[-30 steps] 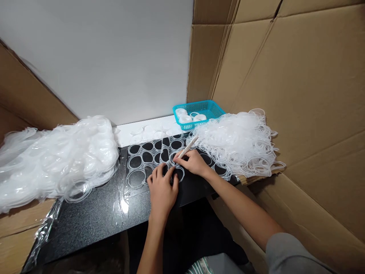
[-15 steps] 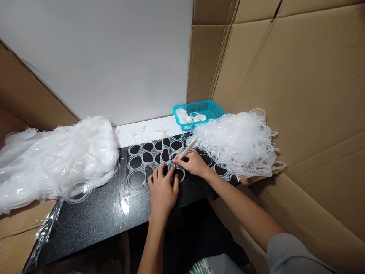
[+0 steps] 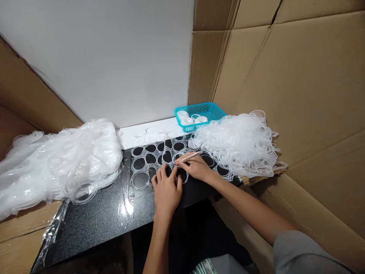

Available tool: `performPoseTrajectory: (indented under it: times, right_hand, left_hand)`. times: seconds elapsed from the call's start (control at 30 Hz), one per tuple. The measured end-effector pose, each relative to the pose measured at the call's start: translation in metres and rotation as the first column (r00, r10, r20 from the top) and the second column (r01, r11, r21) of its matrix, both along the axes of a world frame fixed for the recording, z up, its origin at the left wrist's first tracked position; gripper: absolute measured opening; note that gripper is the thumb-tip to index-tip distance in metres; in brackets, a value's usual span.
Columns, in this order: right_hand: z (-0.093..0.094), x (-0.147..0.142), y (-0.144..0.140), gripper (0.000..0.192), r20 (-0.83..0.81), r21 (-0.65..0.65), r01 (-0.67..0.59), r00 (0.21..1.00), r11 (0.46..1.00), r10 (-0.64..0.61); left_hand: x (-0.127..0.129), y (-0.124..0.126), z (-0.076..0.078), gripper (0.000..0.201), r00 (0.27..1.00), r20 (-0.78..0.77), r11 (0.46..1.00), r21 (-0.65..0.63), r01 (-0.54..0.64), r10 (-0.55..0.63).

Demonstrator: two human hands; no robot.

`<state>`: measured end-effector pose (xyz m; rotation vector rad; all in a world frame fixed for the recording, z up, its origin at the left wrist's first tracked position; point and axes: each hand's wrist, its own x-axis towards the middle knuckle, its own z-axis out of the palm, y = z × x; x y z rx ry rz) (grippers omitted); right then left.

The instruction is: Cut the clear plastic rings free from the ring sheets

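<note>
A clear sheet with rows of round ring outlines lies flat on the black speckled work surface. My left hand rests on its lower part, fingers spread and fingertips pressing down around a ring. Just to the right, my right hand is closed around a slim, pale pen-shaped tool. The tool leans to the right, and its lower end is by the left fingertips; the exact contact point is too small to make out.
A tall heap of clear ring sheets stands at the left. Tangled translucent rings are piled at the right. Behind, a turquoise basket holds several white ring bundles. A grey-white wall and cardboard panels enclose the place.
The pen-shaped tool has tipped from steep to flatter, its upper end swinging right and down. The whole view has shifted slightly; my left hand stays on the sheet.
</note>
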<state>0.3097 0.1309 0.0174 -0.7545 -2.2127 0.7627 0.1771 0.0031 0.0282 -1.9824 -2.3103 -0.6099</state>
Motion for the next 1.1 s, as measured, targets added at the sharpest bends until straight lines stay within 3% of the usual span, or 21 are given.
performPoseTrajectory:
  times: [0.1, 0.23, 0.57, 0.8, 1.1]
  right_hand:
    - [-0.001, 0.001, 0.006, 0.021, -0.106, -0.145, -0.016, 0.994, 0.989, 0.001]
    - [-0.003, 0.004, 0.009, 0.018, -0.122, -0.174, -0.052, 0.992, 0.983, 0.031]
    - [-0.004, 0.006, 0.004, 0.018, -0.038, -0.042, -0.079, 0.996, 0.996, 0.077]
    - [-0.009, 0.007, 0.004, 0.027, 0.175, 0.243, -0.101, 0.983, 0.965, 0.059]
    - [0.015, -0.018, 0.053, 0.022, 0.097, 0.207, 0.131, 0.983, 0.969, -0.154]
  left_hand:
    - [0.0, -0.001, 0.0, 0.037, 1.0, -0.001, 1.0, 0.015, 0.009, -0.009]
    - [0.0, -0.002, -0.002, 0.039, 0.999, -0.029, 0.999, 0.027, 0.021, -0.02]
    - [0.006, 0.005, 0.001, 0.042, 0.998, -0.054, 0.999, -0.019, -0.044, 0.043]
    - [0.002, 0.005, 0.003, 0.036, 0.998, 0.028, 0.998, -0.014, -0.054, 0.054]
    - [0.0, 0.0, 0.005, 0.029, 0.996, 0.089, 1.0, 0.013, -0.026, 0.025]
